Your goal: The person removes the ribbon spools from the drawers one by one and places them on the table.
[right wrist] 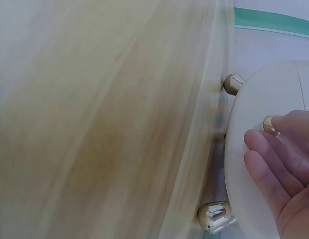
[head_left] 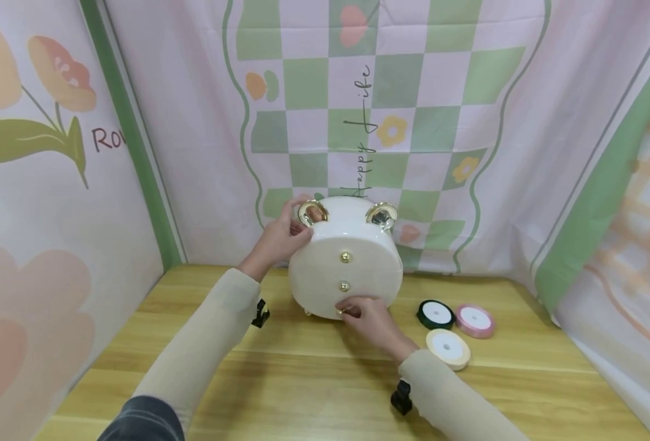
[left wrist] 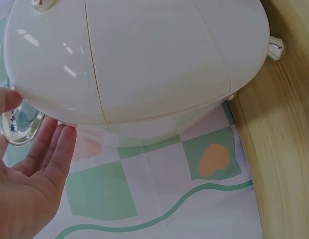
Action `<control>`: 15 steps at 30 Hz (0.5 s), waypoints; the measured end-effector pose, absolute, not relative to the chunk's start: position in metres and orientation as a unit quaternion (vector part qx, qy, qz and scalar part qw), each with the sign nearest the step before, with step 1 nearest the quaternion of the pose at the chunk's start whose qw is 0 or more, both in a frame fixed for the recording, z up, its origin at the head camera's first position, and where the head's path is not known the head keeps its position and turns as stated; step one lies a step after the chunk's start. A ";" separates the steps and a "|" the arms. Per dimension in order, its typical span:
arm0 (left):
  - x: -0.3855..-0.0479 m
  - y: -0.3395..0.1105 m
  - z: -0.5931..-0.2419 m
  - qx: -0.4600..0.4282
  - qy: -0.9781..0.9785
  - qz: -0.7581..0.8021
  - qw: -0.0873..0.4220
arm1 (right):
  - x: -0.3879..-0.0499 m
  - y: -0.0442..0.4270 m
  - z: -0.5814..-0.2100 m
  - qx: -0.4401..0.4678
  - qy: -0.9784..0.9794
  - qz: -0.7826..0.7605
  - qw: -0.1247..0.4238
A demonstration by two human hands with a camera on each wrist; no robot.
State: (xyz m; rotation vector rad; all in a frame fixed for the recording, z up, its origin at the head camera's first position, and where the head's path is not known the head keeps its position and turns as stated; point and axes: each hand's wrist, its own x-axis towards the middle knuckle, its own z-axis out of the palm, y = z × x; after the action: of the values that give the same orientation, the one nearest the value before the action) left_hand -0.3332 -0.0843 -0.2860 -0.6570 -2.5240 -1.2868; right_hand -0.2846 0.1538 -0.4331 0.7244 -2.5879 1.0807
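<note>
A glossy white storage box with gold bear-like ears stands upright on the table, a column of gold knobs down its front. My left hand holds its upper left side, thumb and fingers around the left ear; the left wrist view shows thin seams between the box's front sections. Low on the front, my right hand pinches the bottom gold knob between thumb and forefinger. Short gold feet show under the box in the right wrist view.
On the wooden table, right of the box, lie three ribbon spools: dark green, pink and cream. A checked cloth backdrop hangs close behind the box, with printed cloth on both sides.
</note>
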 end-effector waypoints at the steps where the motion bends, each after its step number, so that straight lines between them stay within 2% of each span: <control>1: -0.333 -0.084 -0.286 -0.228 -0.861 -0.440 0.118 | -0.284 0.154 -0.433 0.250 -0.887 0.369 0.119; 9: -0.334 -0.084 -0.293 -0.248 -0.850 -0.448 0.127 | -0.275 0.167 -0.430 0.287 -0.878 0.372 0.092; 15: -0.329 -0.092 -0.301 -0.240 -0.842 -0.465 0.133 | -0.267 0.188 -0.426 0.283 -0.885 0.361 0.083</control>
State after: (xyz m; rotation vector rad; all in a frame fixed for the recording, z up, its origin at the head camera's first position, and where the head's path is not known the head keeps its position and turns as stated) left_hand -0.3290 -0.0917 -0.3014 -0.6972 -2.4418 -1.3494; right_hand -0.2671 0.1885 -0.4258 0.8440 -2.6426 1.0774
